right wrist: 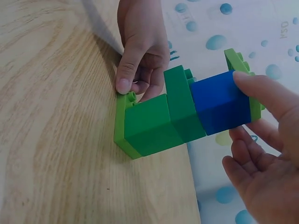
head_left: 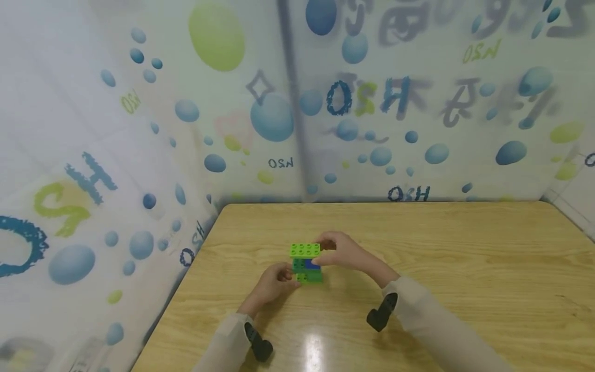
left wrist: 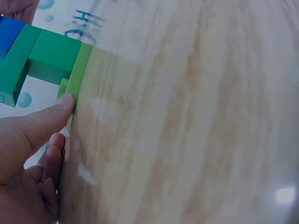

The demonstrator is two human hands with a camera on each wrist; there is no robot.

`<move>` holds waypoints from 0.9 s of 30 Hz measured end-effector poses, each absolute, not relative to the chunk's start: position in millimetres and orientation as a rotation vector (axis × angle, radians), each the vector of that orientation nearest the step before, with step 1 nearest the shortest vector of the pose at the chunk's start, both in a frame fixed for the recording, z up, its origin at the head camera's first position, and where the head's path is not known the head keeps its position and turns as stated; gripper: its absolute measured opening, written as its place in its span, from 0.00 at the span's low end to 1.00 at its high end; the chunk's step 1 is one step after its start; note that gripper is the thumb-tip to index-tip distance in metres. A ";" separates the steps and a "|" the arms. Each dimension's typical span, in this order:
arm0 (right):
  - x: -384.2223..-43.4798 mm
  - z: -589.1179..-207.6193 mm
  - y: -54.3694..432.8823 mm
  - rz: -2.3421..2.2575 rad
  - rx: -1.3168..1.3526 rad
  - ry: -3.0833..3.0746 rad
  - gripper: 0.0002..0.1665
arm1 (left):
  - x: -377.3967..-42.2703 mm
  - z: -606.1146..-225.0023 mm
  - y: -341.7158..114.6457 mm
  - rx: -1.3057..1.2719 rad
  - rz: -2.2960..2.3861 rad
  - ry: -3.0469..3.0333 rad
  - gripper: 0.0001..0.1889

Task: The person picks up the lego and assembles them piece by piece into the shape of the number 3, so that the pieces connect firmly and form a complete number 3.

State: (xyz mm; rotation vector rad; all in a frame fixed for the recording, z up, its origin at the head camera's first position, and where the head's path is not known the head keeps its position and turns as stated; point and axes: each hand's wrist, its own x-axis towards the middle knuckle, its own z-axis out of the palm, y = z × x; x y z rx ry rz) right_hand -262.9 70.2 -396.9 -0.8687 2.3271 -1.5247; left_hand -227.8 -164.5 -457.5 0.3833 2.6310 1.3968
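Note:
A stack of toy building bricks stands on the table in front of me. From the bottom up it has a light green base plate (right wrist: 120, 119), a green brick (right wrist: 147, 126), a wider green brick (right wrist: 181, 105), a blue brick (right wrist: 219, 103) and a light green top plate (head_left: 304, 250). My left hand (head_left: 271, 284) pinches the left end of the base plate, its thumb (left wrist: 58, 107) on top. At the upper right of the stack, my right hand (head_left: 347, 253) grips the blue brick just below the top plate. Its thumb (right wrist: 261, 88) lies across the blue side; some fingertips are hidden behind.
The wooden table (head_left: 441, 248) extends to both sides and behind the stack. Walls with printed bubbles and letters (head_left: 344, 98) stand along its back and left edges. A dark camera mount sits on the left wrist (head_left: 257, 343) and another on the right wrist (head_left: 382, 312).

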 end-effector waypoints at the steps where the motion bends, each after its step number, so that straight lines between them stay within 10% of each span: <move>1: -263.3 -398.6 71.2 -1.543 -0.872 2.311 0.24 | -228.1 -457.8 -164.5 0.380 1.389 2.633 0.16; 27: -254.9 -444.4 75.2 -1.689 -0.707 2.287 0.24 | -229.9 -461.1 -166.9 0.364 1.377 2.630 0.16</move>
